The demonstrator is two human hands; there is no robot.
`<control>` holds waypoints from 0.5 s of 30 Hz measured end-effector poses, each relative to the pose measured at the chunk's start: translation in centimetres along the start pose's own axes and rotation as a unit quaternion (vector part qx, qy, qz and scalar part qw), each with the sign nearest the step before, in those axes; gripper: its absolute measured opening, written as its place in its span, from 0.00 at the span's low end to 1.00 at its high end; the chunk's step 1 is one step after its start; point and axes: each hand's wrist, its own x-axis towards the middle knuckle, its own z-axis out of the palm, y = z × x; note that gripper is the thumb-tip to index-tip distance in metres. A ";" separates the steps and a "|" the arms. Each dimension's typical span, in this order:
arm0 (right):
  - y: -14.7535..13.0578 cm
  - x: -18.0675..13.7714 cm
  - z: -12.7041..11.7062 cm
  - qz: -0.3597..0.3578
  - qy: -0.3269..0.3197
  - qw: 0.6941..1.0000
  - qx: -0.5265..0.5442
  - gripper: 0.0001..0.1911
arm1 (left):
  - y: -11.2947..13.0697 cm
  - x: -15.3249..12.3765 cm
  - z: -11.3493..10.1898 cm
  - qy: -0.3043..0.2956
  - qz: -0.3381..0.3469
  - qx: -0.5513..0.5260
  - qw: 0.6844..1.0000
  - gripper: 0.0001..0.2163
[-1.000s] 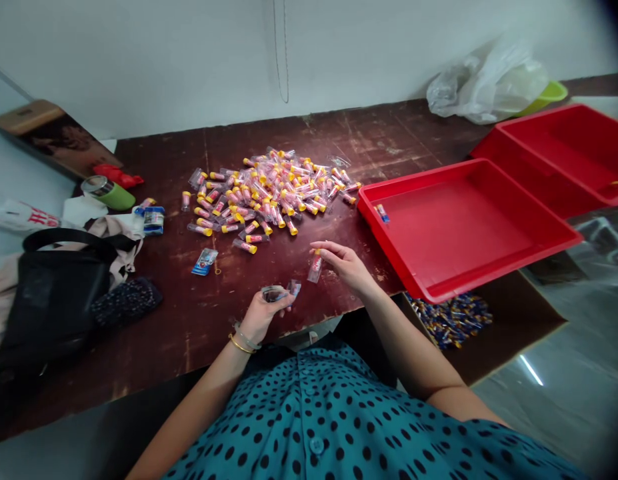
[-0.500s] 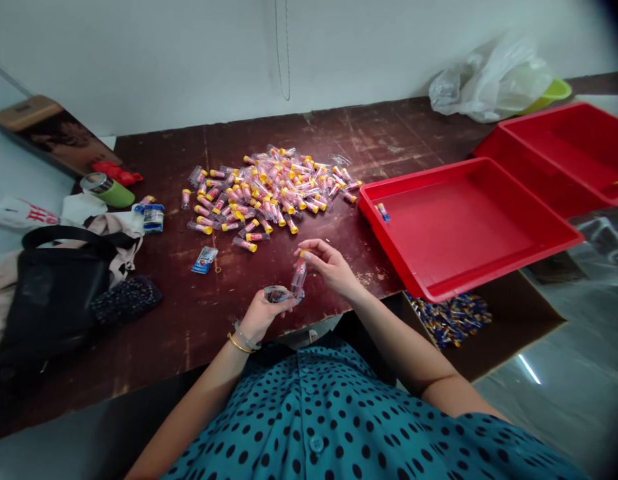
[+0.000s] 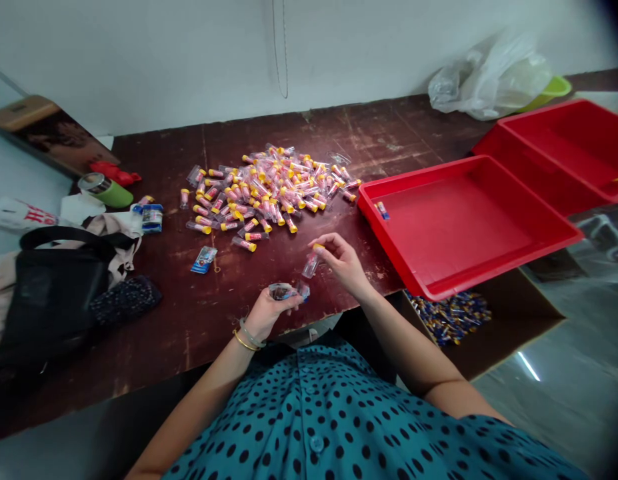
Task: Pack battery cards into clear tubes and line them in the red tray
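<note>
Tube [image 3: 311, 265], small and clear with a yellow cap, is sitting pinched in the fingers of the right hand [image 3: 341, 262], tilted with the cap uppermost, above the near edge of the tabletop [image 3: 199, 313]. Just below it the left hand [image 3: 269, 311] is gripping a crumpled clear wrapper [image 3: 283, 291], fingers curled around it; tube and wrapper are close but appear apart.

Edges and room: both hands are working over a bare strip of dark wood, with the tabletop's front edge directly under the wrists. Open surface is lying to the left of the hands as far as a black bag [image 3: 53, 293]. To the right, the corner of the near red tray [image 3: 469, 227] is standing close to the right forearm.

Appearance: the tube's body is showing pink-red contents; finer detail is too small to tell.

Counts: two red trays, the second [image 3: 563, 150] behind the first and overlapping its far corner. One small item [image 3: 382, 211] is lying in the near tray. One pile of like tubes [image 3: 269, 193] is spreading beyond the hands, too many to count. One blue packet [image 3: 204, 260] is lying alone left of the hands. One green can [image 3: 106, 191] is lying on its side at far left.
</note>
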 end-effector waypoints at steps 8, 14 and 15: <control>-0.9 -0.3 0.5 0.057 -0.037 0.995 0.071 0.15 | 0.2 0.0 -0.1 -0.004 0.029 0.047 0.998 0.13; -0.2 -0.4 0.3 0.022 -0.027 0.999 -0.001 0.14 | -0.2 -0.3 -0.3 0.003 0.011 -0.003 1.000 0.14; -0.2 -0.4 0.1 0.022 -0.029 0.999 -0.008 0.14 | -0.4 -0.3 -0.3 0.005 0.007 -0.009 1.000 0.15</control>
